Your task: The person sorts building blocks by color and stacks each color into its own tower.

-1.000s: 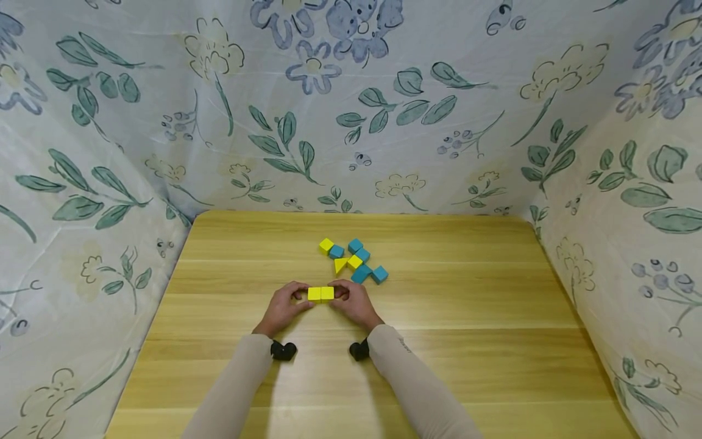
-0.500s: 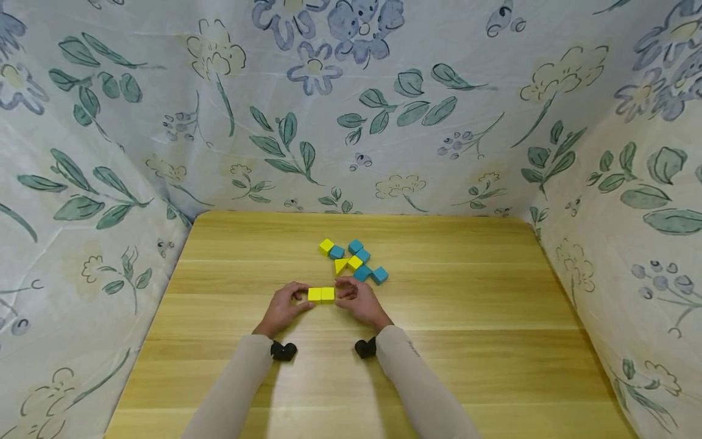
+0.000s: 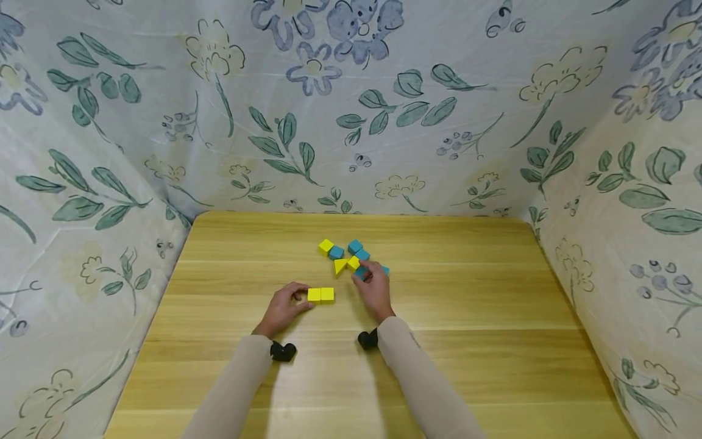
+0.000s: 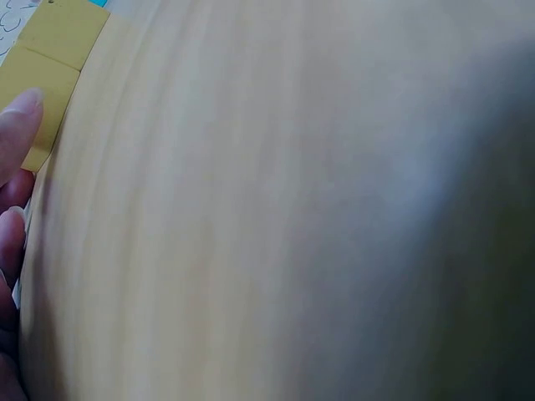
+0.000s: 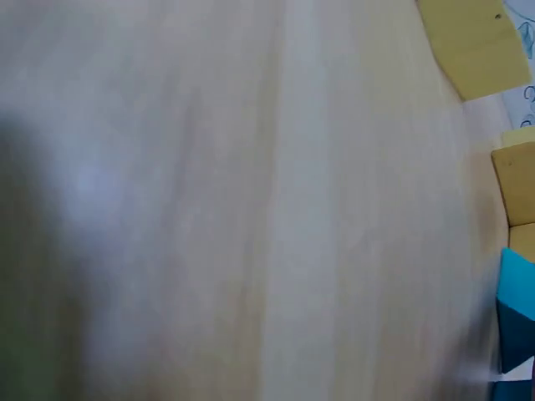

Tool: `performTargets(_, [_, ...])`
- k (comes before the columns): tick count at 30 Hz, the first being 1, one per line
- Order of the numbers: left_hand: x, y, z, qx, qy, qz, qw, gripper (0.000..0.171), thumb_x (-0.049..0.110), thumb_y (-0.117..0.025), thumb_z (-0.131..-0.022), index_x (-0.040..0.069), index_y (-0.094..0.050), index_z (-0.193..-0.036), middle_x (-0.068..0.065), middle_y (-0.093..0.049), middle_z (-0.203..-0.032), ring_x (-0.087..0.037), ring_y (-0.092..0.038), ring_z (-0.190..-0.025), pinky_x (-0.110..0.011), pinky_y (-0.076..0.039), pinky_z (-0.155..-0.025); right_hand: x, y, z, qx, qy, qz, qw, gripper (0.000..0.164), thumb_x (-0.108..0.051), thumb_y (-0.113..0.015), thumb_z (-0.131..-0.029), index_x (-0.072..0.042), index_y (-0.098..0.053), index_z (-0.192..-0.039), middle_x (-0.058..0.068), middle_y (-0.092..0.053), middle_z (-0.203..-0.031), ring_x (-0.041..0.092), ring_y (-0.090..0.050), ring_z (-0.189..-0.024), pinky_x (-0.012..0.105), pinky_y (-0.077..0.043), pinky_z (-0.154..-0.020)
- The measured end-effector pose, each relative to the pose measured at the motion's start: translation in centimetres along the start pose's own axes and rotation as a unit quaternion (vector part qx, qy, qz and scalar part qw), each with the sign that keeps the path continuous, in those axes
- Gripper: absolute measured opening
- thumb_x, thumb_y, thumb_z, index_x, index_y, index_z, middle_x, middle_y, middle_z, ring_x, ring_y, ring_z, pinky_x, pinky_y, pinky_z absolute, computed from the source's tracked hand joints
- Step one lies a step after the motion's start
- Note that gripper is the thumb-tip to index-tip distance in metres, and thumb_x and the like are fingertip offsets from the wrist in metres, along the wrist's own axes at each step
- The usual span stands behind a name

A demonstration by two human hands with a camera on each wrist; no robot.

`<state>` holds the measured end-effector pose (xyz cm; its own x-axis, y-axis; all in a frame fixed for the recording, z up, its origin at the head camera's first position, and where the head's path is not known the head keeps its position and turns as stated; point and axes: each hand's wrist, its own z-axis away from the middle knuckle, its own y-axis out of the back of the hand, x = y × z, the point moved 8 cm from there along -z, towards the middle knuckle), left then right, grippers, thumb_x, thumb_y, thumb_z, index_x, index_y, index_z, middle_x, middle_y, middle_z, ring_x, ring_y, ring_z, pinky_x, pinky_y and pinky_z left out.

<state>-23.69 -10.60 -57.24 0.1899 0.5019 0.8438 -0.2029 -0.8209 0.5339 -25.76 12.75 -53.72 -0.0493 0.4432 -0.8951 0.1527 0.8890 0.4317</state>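
Observation:
Two yellow cubes stand side by side on the wooden table, a left cube (image 3: 314,296) and a right cube (image 3: 327,295). My left hand (image 3: 281,312) holds the left one between thumb and fingers; the left wrist view shows the thumb (image 4: 21,125) against its face. At the block cluster, my right hand (image 3: 375,296) has thumb and forefinger spread around a blue block (image 3: 359,274), partly hidden by the hand. That block shows a sloped side in the right wrist view. A yellow cube (image 3: 353,263) and a yellow triangular block (image 3: 340,267) lie just left of it.
Further back lie a yellow cube (image 3: 326,246) and several blue blocks, among them one blue block (image 3: 337,252) beside it and another blue block (image 3: 355,246). A blue cube (image 3: 386,271) is mostly covered by the right hand. Floral cloth (image 3: 362,183) walls surround the wooden table (image 3: 466,292).
My right hand has let go of the right yellow cube and moved up and right to the blue block in the cluster. The left hand has stayed at the left yellow cube.

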Motion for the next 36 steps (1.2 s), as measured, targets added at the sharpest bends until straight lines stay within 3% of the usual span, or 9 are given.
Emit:
performTargets(6, [-0.1, -0.1, 0.0, -0.007, 0.006, -0.001, 1.0000, 0.038, 0.016, -0.079, -0.081, 0.004, -0.066, -0.114, -0.002, -0.063, -0.099, -0.015, -0.053, -0.085, -0.036, -0.046, -0.078, 0.8, -0.1, -0.9, 0.015, -0.012, 0.067, 0.998, 0.038, -0.012, -0.073, -0.086, -0.004, -0.064, -0.122, 0.011, -0.059, -0.120, 0.026, -0.053, -0.097, 0.038, -0.047, -0.085])
performTargets(12, [0.1, -0.2, 0.0, -0.007, 0.007, -0.003, 0.9999, 0.037, 0.015, -0.079, -0.081, 0.004, -0.066, -0.114, -0.002, -0.063, -0.099, -0.015, -0.053, -0.084, -0.036, -0.046, -0.078, 0.7, -0.1, -1.3, 0.030, -0.002, 0.114, 0.993, 0.038, -0.015, -0.076, -0.084, -0.006, -0.066, -0.119, 0.012, -0.061, -0.121, 0.032, -0.050, -0.110, 0.046, -0.037, -0.098])
performTargets(18, [0.2, -0.1, 0.0, -0.004, 0.006, -0.001, 1.0000, 0.037, 0.014, -0.079, -0.080, 0.003, -0.066, -0.114, -0.002, -0.063, -0.098, -0.015, -0.052, -0.084, -0.035, -0.046, -0.078, 0.6, -0.2, -1.7, 0.049, 0.016, 0.166, 0.985, 0.039, -0.023, -0.080, -0.080, -0.009, -0.070, -0.115, 0.009, -0.064, -0.118, 0.030, -0.049, -0.106, 0.048, -0.028, -0.094])
performTargets(24, [0.4, 0.0, 0.0, 0.000, 0.007, -0.005, 1.0000, 0.037, 0.014, -0.079, -0.080, 0.004, -0.066, -0.114, -0.002, -0.063, -0.098, -0.015, -0.053, -0.084, -0.035, -0.046, -0.077, 0.4, -0.1, -2.1, 0.060, 0.030, 0.203, 0.977, 0.040, -0.030, -0.081, -0.078, -0.013, -0.071, -0.113, 0.006, -0.067, -0.115, 0.028, -0.050, -0.104, 0.046, -0.027, -0.088])
performTargets(36, [0.1, 0.0, 0.0, -0.005, 0.010, -0.003, 0.9999, 0.037, 0.015, -0.079, -0.081, 0.004, -0.066, -0.114, -0.002, -0.063, -0.099, -0.014, -0.053, -0.084, -0.035, -0.046, -0.078, 0.4, -0.4, -2.3, 0.026, 0.000, 0.256, 0.966, 0.040, -0.031, -0.079, -0.081, -0.014, -0.071, -0.116, 0.007, -0.067, -0.117, 0.028, -0.048, -0.102, 0.046, -0.027, -0.088])
